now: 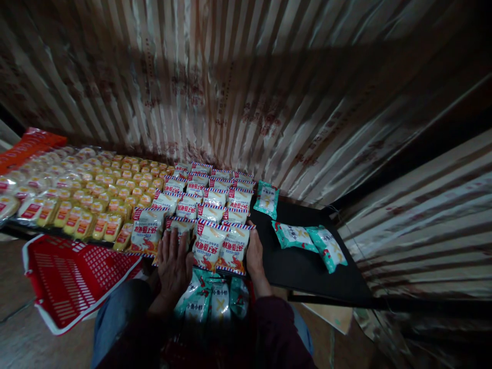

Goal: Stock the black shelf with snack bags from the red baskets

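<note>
Rows of white snack bags with red-and-blue striped edges stand on a black shelf. My left hand lies with its fingers stretched over the front of one bag in the nearest row. At the right end of that row, my right hand rests along the side of the last bag, its fingers extended upward and partly hidden. To the right on the shelf are a standing teal snack bag and two lying teal bags. More teal bags sit below, between my forearms.
Packaged yellow cakes fill the shelf's left part, beside an orange-red packet. A red basket with a white rim tilts below the shelf at left. A pleated, printed curtain hangs behind; another curtain is at right.
</note>
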The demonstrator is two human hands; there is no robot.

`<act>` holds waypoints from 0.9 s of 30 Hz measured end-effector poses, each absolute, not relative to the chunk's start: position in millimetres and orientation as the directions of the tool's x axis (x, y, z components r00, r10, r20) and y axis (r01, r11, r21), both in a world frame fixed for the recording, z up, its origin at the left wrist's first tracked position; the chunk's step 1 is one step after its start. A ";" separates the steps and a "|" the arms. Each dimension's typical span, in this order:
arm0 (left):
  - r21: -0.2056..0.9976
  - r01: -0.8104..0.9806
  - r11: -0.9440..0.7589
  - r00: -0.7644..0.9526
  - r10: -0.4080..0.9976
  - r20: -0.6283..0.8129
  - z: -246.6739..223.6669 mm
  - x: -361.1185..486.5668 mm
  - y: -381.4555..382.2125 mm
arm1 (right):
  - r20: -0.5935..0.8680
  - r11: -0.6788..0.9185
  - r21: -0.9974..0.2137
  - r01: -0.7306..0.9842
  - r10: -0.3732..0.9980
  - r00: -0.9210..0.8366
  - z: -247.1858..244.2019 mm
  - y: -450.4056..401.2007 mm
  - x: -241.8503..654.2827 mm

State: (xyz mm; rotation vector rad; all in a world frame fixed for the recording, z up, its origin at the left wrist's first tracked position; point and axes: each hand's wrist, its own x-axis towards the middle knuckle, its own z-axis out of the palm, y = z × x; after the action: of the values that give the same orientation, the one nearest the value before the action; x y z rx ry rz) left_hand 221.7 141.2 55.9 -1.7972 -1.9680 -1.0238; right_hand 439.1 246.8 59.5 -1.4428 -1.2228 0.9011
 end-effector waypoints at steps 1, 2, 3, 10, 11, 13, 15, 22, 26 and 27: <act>0.308 0.951 -0.022 -0.187 0.751 0.633 56.6 221.6 142.1 | 0.069 0.014 -0.970 0.241 0.973 0.220 58.6 247.4 438.1; 0.307 0.951 -0.019 -0.188 0.754 0.630 57.0 221.5 142.8 | 0.075 0.016 -0.968 0.250 0.971 0.228 57.9 247.9 437.0; 0.307 0.952 -0.017 -0.189 0.755 0.627 57.0 221.5 143.5 | 0.078 0.016 -0.966 0.258 0.970 0.232 57.5 248.4 435.8; 0.312 0.950 -0.006 -0.201 0.752 0.628 55.8 223.8 148.1 | 0.041 -0.004 -0.971 0.237 0.982 0.184 59.3 246.2 432.4; 0.312 0.950 -0.006 -0.204 0.745 0.636 56.4 224.6 148.0 | 0.046 0.003 -0.975 0.223 0.981 0.188 59.4 245.1 432.6; 0.310 0.951 -0.008 -0.207 0.726 0.655 58.1 227.5 146.2 | 0.065 0.023 -0.981 0.193 0.974 0.216 59.2 243.1 433.3; 0.305 0.952 -0.022 -0.198 0.714 0.672 60.2 232.7 142.7 | 0.079 0.037 -0.985 0.168 0.965 0.251 58.9 242.7 434.8; 0.298 0.939 -0.171 -0.074 0.746 0.661 76.3 262.3 140.2 | 0.083 0.052 -0.991 0.124 0.963 0.255 61.6 272.4 447.7; 0.289 0.933 -0.216 -0.032 0.748 0.663 86.2 270.2 153.4 | 0.079 0.061 -0.994 0.088 0.975 0.210 66.8 301.5 454.2; 0.279 0.935 -0.220 -0.018 0.755 0.655 87.4 270.7 156.6 | 0.085 0.070 -0.994 0.082 0.976 0.199 68.2 307.2 454.9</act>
State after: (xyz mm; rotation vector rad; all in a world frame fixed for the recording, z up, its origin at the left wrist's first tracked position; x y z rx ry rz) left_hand 270.7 156.6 87.4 -2.0133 -1.7865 -1.0687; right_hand 454.9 307.2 68.2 -1.2943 -1.1463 0.9659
